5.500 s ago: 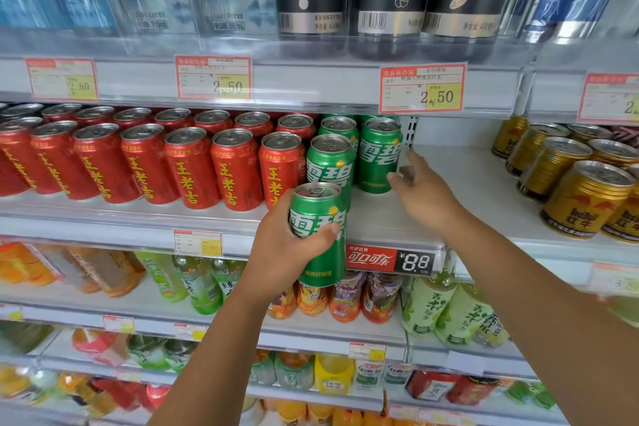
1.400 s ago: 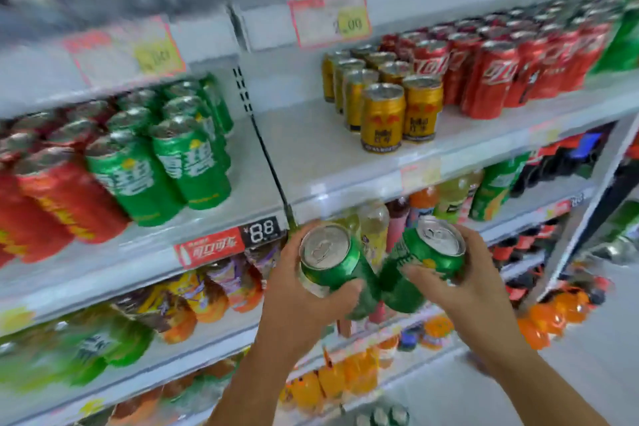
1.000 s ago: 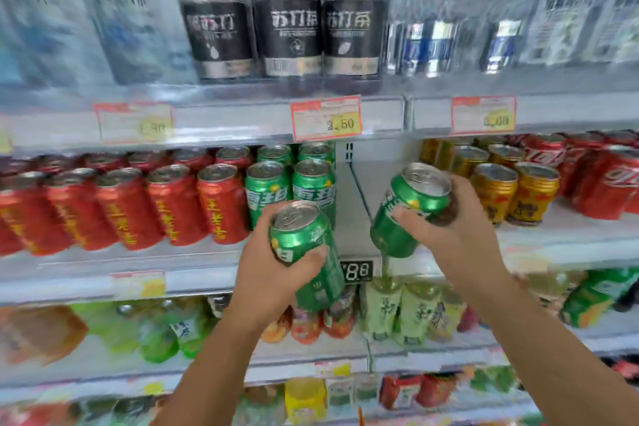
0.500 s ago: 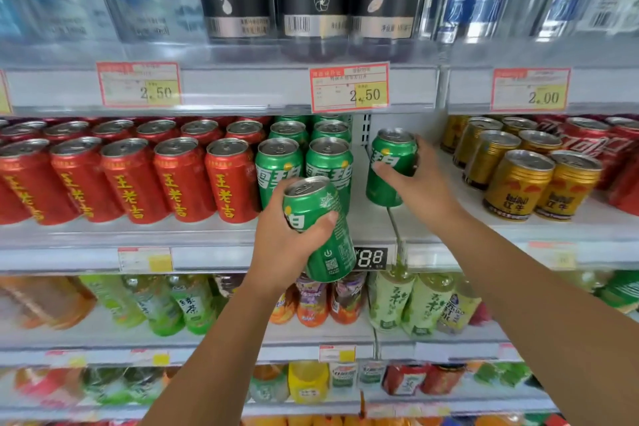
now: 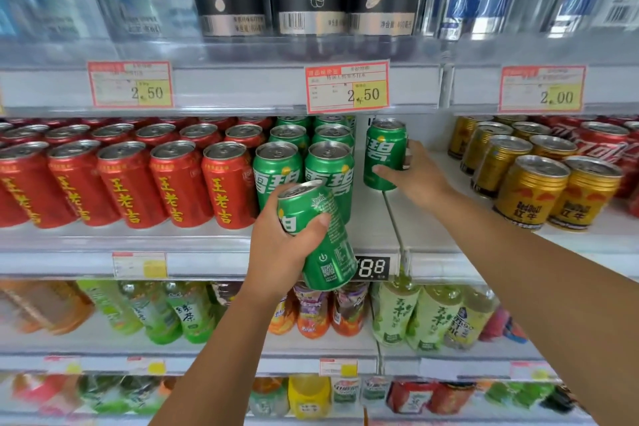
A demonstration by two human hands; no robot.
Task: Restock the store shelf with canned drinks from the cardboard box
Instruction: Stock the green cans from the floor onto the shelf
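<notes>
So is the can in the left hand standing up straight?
No, tipped. The can in the left hand leans, top left, bottom right.

The right hand (image 5: 420, 176) wraps an upright green can (image 5: 384, 154) standing on the white shelf (image 5: 373, 214), just right of the two rows of green cans (image 5: 304, 162) and left of the gold cans (image 5: 529, 187). Nearer, the left hand (image 5: 283, 249) grips a second green can (image 5: 320, 239), tilted with its top leaning left, in front of the shelf edge by the black price tag (image 5: 371, 267). Red cans (image 5: 138, 180) fill the shelf to the left.
</notes>
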